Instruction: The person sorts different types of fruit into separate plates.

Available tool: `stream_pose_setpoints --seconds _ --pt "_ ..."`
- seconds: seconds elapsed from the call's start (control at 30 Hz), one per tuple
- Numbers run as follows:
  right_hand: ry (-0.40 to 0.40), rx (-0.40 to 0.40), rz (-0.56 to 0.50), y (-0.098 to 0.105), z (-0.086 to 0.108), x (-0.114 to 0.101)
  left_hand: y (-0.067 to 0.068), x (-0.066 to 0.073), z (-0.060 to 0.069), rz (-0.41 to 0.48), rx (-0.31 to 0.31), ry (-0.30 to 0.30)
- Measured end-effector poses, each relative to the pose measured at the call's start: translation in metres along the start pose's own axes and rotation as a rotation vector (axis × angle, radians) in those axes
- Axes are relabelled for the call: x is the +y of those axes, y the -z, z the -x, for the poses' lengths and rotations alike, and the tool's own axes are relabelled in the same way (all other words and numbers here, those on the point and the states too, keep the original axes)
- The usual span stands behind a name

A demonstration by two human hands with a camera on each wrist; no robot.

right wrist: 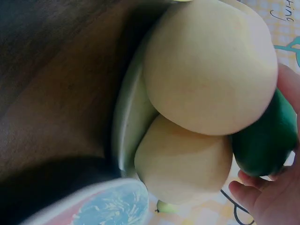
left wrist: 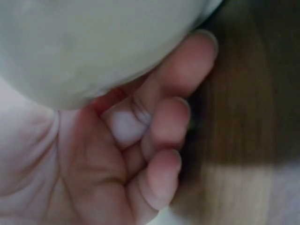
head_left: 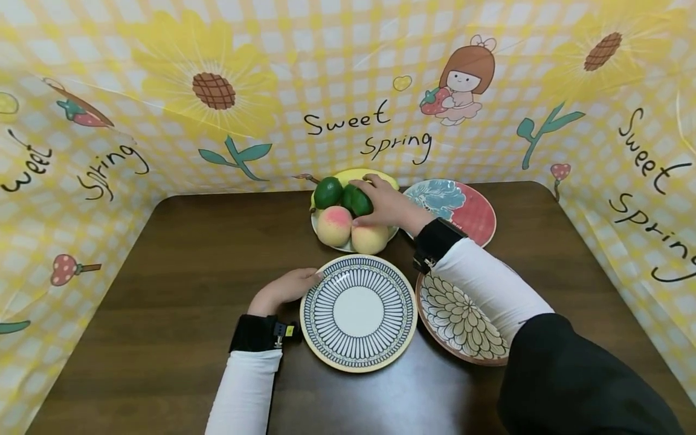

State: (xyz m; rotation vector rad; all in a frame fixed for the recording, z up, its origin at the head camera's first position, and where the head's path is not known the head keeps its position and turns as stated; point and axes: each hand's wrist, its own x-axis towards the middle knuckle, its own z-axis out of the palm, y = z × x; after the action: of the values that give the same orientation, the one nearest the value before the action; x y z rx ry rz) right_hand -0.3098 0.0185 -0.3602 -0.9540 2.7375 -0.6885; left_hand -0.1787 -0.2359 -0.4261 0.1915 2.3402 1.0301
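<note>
My left hand [head_left: 285,287] holds the left rim of a white plate with a dark blue pattern [head_left: 359,311]. In the left wrist view its curled fingers [left wrist: 164,124] lie under that rim. My right hand [head_left: 388,205] grips a smooth dark green oval fruit [right wrist: 267,140] on the fruit plate [right wrist: 129,117]. Two peaches [head_left: 334,226] sit in front of it, and a second green fruit [head_left: 328,193] is to its left. Behind them is a yellow fruit [head_left: 367,176], partly hidden, its kind unclear.
A red and blue plate [head_left: 475,214] stands behind my right forearm. Under that forearm, a brown-rimmed flower plate [head_left: 462,320] is partly covered. The brown wooden table [head_left: 179,302] is bordered by yellow checked cloth [head_left: 337,72] at the back and sides.
</note>
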Motion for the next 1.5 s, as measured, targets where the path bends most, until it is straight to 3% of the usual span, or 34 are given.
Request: stream_pose_setpoints --seconds 0.23,0.4,0.5,0.7,0.9,1.2,1.5 --pt "-0.011 0.115 -0.07 -0.012 -0.003 -0.004 0.004 0.0 0.001 -0.013 0.003 -0.008" --pt "-0.026 0.132 -0.074 -0.017 -0.002 -0.003 0.0 0.0 0.0 -0.019 -0.011 -0.017" --pt "-0.034 0.134 -0.071 -0.018 -0.001 -0.003 -0.004 0.001 0.0 0.002 -0.01 0.01" --pt "-0.035 0.195 -0.118 -0.011 -0.002 -0.001 -0.002 0.008 -0.003 0.034 -0.02 0.026" --pt "0.002 0.249 -0.159 -0.005 0.004 -0.009 -0.001 0.004 -0.004 -0.009 -0.024 0.006" --pt "0.091 0.228 -0.133 -0.005 0.035 -0.032 -0.005 -0.002 0.001 -0.006 -0.033 0.021" --pt "0.189 0.13 -0.151 -0.005 0.068 -0.05 -0.001 0.002 -0.001 -0.014 -0.012 0.028"
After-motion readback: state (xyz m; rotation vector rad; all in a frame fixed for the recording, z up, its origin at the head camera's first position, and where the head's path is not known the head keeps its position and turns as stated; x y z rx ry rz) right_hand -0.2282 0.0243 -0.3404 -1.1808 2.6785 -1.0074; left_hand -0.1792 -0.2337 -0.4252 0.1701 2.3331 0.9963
